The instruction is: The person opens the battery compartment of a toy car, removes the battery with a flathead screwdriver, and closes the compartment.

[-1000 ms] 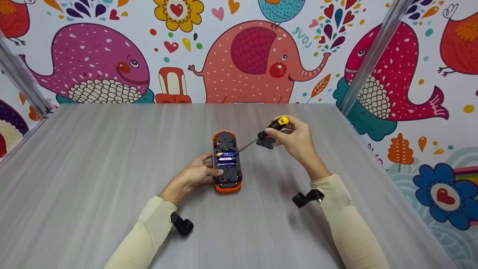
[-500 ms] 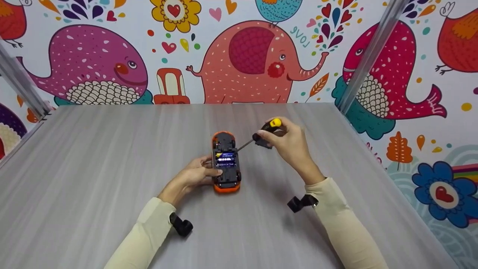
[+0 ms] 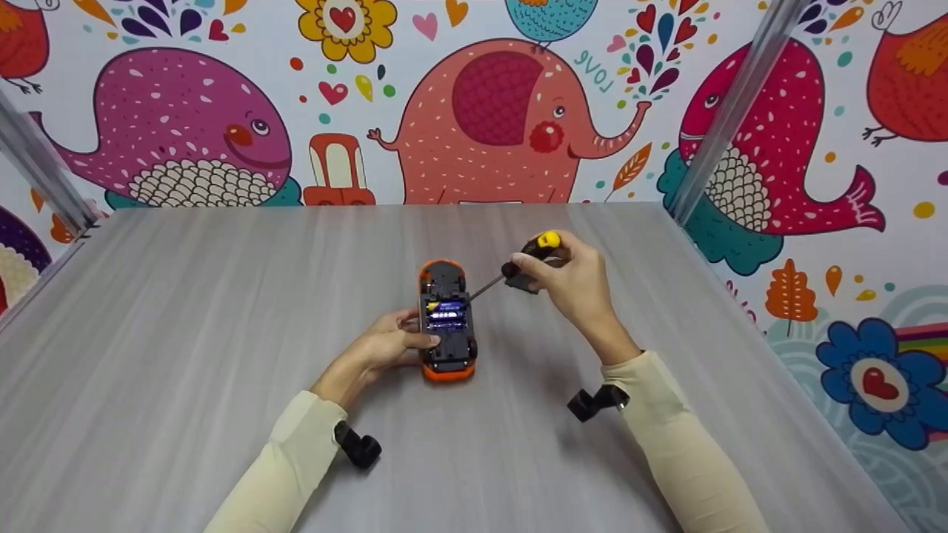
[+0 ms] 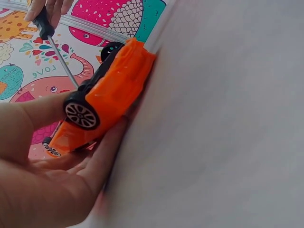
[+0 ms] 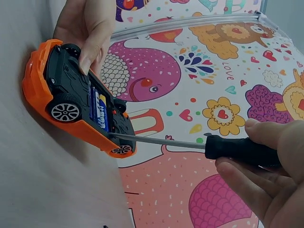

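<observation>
A toy car (image 3: 448, 348) with an orange body is held upside down, its black underside facing up. Batteries (image 3: 446, 315) in purple wrappers sit in its uncovered compartment. My left hand (image 3: 385, 344) grips the car from the left, thumb over the underside and fingers beneath. My right hand (image 3: 576, 280) holds a screwdriver (image 5: 240, 149) by its black and yellow handle. The shaft slants down to the car, with its tip at the edge of the battery compartment in the right wrist view. A small dark flat piece (image 3: 521, 283) shows just under the right hand.
The grey wood-grain table (image 3: 185, 333) extends around the car to a cartoon-printed back wall (image 3: 489, 170). Metal posts (image 3: 729, 126) stand at the back corners. Black camera mounts (image 3: 359, 446) are strapped to both sleeves.
My right hand has moved a little left with the screwdriver, bringing the handle closer to the car; over the last half second it is nearly still. The left hand keeps its hold.
</observation>
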The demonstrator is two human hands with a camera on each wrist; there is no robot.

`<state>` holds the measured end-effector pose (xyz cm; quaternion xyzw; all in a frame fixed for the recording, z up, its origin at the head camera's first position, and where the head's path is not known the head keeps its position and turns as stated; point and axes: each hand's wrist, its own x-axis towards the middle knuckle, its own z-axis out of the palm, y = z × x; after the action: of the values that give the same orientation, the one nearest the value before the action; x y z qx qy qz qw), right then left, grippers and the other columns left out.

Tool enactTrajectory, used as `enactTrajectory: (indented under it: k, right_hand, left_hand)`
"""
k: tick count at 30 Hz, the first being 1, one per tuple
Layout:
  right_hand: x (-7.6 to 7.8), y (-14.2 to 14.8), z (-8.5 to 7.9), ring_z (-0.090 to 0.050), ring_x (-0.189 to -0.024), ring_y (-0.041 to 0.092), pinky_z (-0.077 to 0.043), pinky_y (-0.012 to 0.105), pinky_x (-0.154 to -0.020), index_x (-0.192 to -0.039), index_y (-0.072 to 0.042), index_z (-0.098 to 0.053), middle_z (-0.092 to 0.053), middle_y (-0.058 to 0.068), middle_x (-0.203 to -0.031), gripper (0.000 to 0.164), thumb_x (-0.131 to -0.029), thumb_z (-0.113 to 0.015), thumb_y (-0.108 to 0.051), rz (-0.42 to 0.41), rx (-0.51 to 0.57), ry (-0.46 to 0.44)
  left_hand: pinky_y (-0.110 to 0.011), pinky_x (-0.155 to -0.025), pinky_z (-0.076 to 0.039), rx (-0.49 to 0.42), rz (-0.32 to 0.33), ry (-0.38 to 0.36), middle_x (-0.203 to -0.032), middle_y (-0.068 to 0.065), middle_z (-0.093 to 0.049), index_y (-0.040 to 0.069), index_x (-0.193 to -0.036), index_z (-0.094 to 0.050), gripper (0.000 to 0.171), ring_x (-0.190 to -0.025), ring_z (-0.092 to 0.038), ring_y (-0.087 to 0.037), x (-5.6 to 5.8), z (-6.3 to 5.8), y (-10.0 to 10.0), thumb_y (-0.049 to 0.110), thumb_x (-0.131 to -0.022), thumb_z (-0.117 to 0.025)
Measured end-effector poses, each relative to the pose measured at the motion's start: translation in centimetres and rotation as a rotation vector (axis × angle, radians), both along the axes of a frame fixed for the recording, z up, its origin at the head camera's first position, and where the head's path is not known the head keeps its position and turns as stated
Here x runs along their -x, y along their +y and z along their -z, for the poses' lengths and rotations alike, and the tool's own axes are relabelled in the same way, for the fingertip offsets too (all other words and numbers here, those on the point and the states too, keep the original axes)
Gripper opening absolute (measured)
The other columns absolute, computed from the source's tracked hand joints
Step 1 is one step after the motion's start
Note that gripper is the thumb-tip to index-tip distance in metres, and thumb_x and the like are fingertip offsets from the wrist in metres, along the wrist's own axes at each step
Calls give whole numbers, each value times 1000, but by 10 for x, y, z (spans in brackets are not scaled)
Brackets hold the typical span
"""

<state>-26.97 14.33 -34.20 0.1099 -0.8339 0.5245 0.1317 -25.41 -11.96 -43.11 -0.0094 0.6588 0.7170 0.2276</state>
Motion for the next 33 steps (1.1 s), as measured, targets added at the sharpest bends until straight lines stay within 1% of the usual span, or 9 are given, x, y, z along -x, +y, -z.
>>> enactTrajectory:
  k: [4,8,14,18,21,25,28,30,33]
  right_hand:
    - [0,0,0,-75,-88,24,-62,27,-71,-114,-5,-63,-71,14,-104,40,-85,-81,-27,-7,3,-16]
    - [2,0,2,-74,-89,22,-61,23,-70,-114,-7,-62,-71,13,-105,39,-85,-81,-25,-2,-1,-37]
    - [6,0,4,-75,-90,24,-62,26,-70,-114,-5,-61,-72,15,-105,42,-85,-81,-26,-8,-8,-45]
    - [8,3,6,-75,-90,27,-62,28,-70,-114,-5,-61,-72,15,-103,42,-84,-81,-26,-13,6,-48]
    - [9,5,9,-76,-89,28,-63,33,-73,-113,-4,-61,-73,16,-102,40,-85,-81,-25,-17,34,-56]
    - [11,6,11,-76,-88,29,-62,40,-76,-110,-3,-60,-71,16,-99,34,-87,-79,-20,-40,108,-76]
    - [12,8,13,-76,-89,33,-62,41,-76,-108,-2,-60,-69,15,-97,33,-87,-79,-17,-54,156,-98]
    - [14,10,15,-75,-90,34,-62,39,-76,-108,-1,-59,-68,14,-96,33,-87,-79,-17,-52,181,-112]
    - [18,14,20,-77,-84,26,-62,34,-73,-108,-2,-60,-69,12,-95,31,-88,-78,-16,-35,224,-130]
  left_hand:
    - [-36,-93,-58,-1,-5,-3,-145,-26,-50,-5,-152,-31,68,-111,-65,-24,0,0,0,-5,-91,-61]
    - [-36,-94,-57,-3,-8,-8,-145,-25,-50,-5,-152,-30,68,-111,-65,-23,0,1,-1,-5,-91,-61]
    - [-37,-97,-56,8,-20,-18,-147,-25,-48,-4,-152,-29,68,-112,-63,-22,1,2,-1,-6,-91,-60]
    - [-38,-100,-54,24,-20,-17,-147,-23,-49,-2,-151,-33,66,-112,-63,-20,1,1,0,-5,-91,-61]
    - [-39,-101,-53,30,-21,-14,-145,-21,-51,-2,-149,-36,64,-111,-64,-19,2,0,1,-4,-91,-62]
    - [-39,-101,-53,30,-17,-12,-143,-21,-52,-2,-149,-37,62,-109,-64,-18,2,0,1,-4,-92,-62]
    - [-39,-100,-54,33,-20,-14,-143,-21,-53,-2,-149,-37,62,-110,-63,-19,1,0,1,-4,-92,-62]
    - [-38,-99,-54,37,-26,-17,-143,-21,-52,-2,-149,-37,62,-110,-62,-19,1,0,1,-3,-92,-62]
    - [-38,-99,-54,34,-32,-18,-145,-22,-50,-2,-149,-35,63,-112,-61,-20,1,0,1,-4,-92,-61]
